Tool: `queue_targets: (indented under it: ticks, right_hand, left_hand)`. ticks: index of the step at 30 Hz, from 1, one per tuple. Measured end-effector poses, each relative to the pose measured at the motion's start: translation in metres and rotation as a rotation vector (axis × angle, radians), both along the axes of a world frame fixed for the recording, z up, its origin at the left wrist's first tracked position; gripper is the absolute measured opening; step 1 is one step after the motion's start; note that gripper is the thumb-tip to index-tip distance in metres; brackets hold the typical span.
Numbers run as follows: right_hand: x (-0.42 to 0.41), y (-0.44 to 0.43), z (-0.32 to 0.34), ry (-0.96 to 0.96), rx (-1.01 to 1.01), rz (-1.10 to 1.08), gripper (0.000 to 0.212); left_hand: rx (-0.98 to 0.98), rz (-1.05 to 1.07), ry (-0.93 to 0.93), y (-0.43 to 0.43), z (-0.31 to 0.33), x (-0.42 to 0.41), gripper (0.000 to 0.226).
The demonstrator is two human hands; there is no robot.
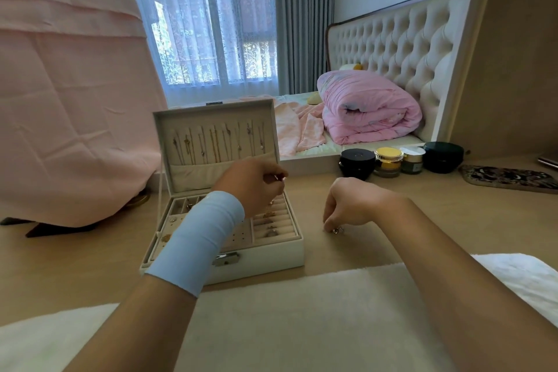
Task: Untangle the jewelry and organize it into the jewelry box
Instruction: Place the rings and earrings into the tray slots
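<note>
Site: home bedroom | beyond right hand: bed, tufted headboard, rolled pink quilt | just past right hand, on wooden tabletop: cosmetic jars | far beyond left hand: window with lace sheer, grey drapes | left of left hand: draped pink cloth

One wide-angle head view looks forward and down across the bench, close above the left hand and right hand. It faces the window, with the bed beyond on the right.
</note>
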State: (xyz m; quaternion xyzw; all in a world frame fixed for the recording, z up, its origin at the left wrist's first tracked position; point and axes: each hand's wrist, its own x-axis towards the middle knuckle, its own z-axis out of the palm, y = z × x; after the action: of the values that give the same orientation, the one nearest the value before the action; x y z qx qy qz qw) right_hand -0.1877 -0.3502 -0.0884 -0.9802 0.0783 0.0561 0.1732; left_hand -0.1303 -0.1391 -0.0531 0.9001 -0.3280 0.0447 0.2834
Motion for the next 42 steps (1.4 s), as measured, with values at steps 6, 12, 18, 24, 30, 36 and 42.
queue_targets:
  ticks: [6, 12, 18, 24, 30, 36, 42]
  right_hand:
    - [0.0, 0.009, 0.001, -0.099, 0.003, 0.037, 0.005]
    - [-0.001, 0.038, 0.017, -0.307, 0.171, 0.075, 0.005]
    - [-0.008, 0.083, 0.028, -0.467, 0.259, 0.131, 0.006]
    - [-0.007, 0.115, 0.028, -0.45, 0.345, 0.141, 0.009]
    - [0.015, 0.15, 0.024, -0.374, 0.103, 0.183, 0.008]
    - [0.028, 0.16, 0.02, -0.364, 0.005, 0.192, 0.008]
    - [0.023, 0.199, 0.018, -0.462, 0.06, 0.331, 0.009]
  left_hand:
    - [-0.035, -0.011, 0.009, 0.04, 0.009, 0.007, 0.02]
    - [-0.094, -0.007, 0.03, 0.075, 0.016, 0.013, 0.015]
    - [-0.068, -0.022, 0.103, 0.089, 0.016, 0.019, 0.014]
    - [-0.053, 0.008, 0.169, 0.108, 0.017, 0.032, 0.015]
    - [-0.055, 0.025, 0.213, 0.12, 0.018, 0.038, 0.017]
    - [-0.105, 0.033, 0.222, 0.127, 0.018, 0.045, 0.013]
    - [-0.154, 0.086, 0.213, 0.141, 0.021, 0.05, 0.015]
